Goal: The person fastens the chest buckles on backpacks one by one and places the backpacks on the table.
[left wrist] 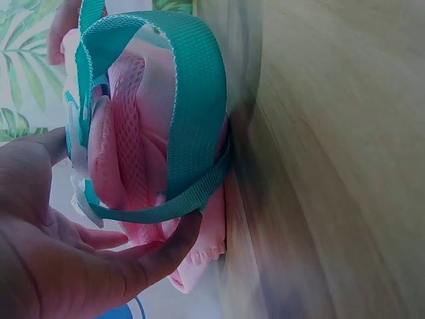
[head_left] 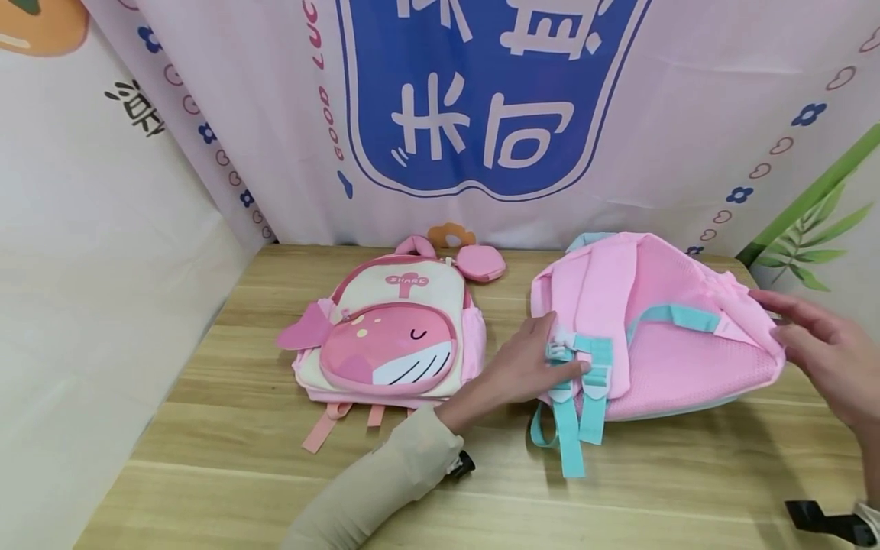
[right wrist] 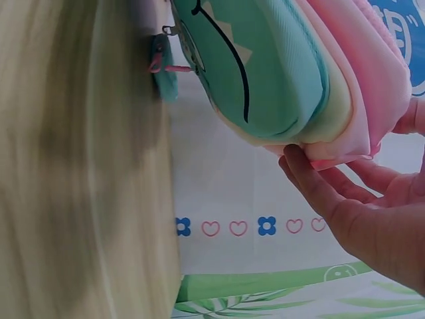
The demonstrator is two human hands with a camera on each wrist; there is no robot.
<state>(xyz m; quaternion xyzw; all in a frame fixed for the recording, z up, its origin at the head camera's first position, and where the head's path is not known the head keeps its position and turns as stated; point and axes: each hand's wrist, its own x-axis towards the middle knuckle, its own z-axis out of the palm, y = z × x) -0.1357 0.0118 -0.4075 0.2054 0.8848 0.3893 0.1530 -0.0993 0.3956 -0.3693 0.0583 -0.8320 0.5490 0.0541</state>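
A pink backpack with teal webbing straps is held tilted over the table, its mesh back panel facing up. At its left end my left hand grips it by the straps and buckles, thumb and fingers spread around them. My right hand holds the far right corner. In the right wrist view those fingers curl under the edge, beside a teal front pocket with a stitched face. A cream-and-pink whale backpack lies flat, left of my left hand.
A round pink pouch hangs off the whale backpack's top. Peach straps trail toward me from its lower edge. The wooden table ends at a printed curtain behind both bags.
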